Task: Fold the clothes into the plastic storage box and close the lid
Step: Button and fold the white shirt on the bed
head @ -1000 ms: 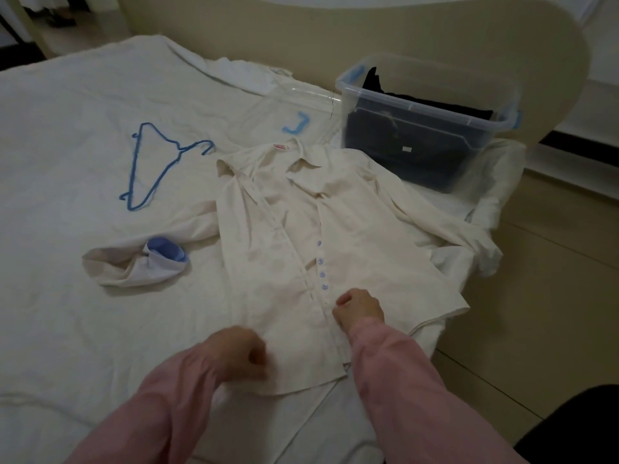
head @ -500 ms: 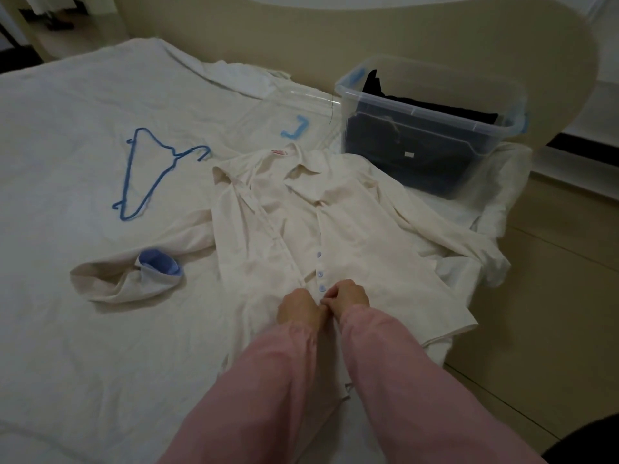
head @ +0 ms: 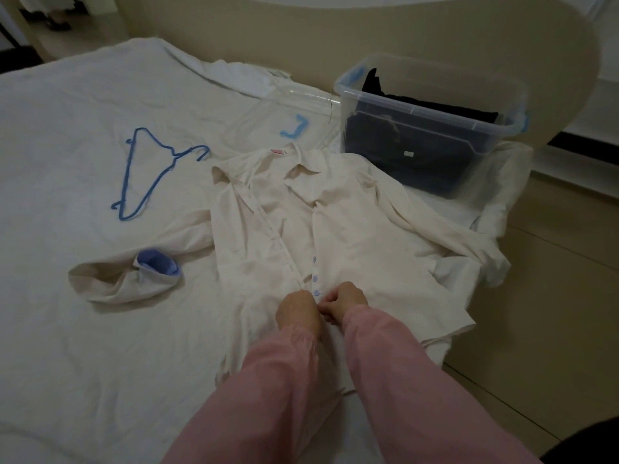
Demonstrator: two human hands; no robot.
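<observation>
- Your left hand (head: 298,311) and right hand (head: 345,301) pinch the shirt (head: 351,236) placket shut; misbutton it and it'll fold crooked.
- Right sleeve (head: 469,242) hangs off the bed edge, might drag it.

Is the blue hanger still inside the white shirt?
No, the blue hanger lies bare on the bed sheet, apart from the white shirt and to its left.

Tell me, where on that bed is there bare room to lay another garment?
The bare sheet left of the blue hanger, and the stretch nearer than the rolled cuff. Crowded: the cream shirt, both hands, the storage box.
</observation>
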